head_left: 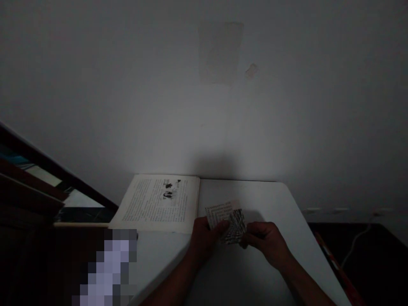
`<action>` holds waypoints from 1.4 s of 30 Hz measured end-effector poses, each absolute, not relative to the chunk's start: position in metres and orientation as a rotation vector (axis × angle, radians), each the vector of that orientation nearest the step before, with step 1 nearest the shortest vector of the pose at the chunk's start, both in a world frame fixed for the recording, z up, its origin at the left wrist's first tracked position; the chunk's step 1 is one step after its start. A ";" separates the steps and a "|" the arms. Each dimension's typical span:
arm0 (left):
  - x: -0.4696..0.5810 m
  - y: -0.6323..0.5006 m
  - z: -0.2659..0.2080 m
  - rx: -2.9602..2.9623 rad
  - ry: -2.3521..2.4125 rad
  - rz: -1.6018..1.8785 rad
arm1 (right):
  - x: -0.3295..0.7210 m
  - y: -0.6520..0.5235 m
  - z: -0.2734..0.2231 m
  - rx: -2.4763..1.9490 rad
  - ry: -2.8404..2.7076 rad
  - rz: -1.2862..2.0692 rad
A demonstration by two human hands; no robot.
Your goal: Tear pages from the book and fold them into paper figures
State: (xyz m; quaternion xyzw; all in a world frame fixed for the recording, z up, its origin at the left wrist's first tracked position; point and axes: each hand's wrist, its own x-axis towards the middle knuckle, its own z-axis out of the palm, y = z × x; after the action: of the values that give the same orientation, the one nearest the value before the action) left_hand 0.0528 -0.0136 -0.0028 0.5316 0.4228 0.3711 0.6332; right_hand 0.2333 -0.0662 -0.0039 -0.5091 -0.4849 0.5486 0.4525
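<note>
A small piece of folded printed paper (228, 219) is held up over the white table. Rows of text and a dark patterned picture show on it. My left hand (207, 236) grips its left side, the thumb lying across the front. At the lower right edge, the fingers of my right hand (263, 238) pinch the paper. The fingers behind the sheet are hidden. Left of my hands, an open book or stack of printed pages (143, 197) lies flat near the wall, with text and a small drawing.
The white table (267, 199) stands against a pale wall (143, 106) with a faded patch on it. Dark wooden furniture (28, 187) is at the left. A pixelated area covers the lower left. On the right, a thin cable (353, 242) hangs past a dark surface.
</note>
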 end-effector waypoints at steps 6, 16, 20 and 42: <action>0.054 -0.013 0.003 1.176 0.999 0.904 | 0.233 -0.066 -0.001 -1.280 -1.165 1.352; 0.052 -0.012 -0.003 1.200 0.996 0.917 | 0.233 -0.064 0.000 -1.303 -1.197 1.281; 0.052 -0.012 -0.002 1.211 0.980 0.932 | 0.232 -0.063 0.000 -1.303 -1.168 1.241; 0.031 -0.007 0.010 1.661 1.094 1.108 | 0.240 -0.065 -0.007 -1.392 -0.947 0.933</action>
State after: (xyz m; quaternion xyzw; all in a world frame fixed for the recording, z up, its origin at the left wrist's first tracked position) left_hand 0.0308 -0.0075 0.0098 0.6623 0.4363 0.4419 0.4192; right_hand 0.2396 -0.0648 -0.0069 -0.5934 -0.4039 0.3978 0.5714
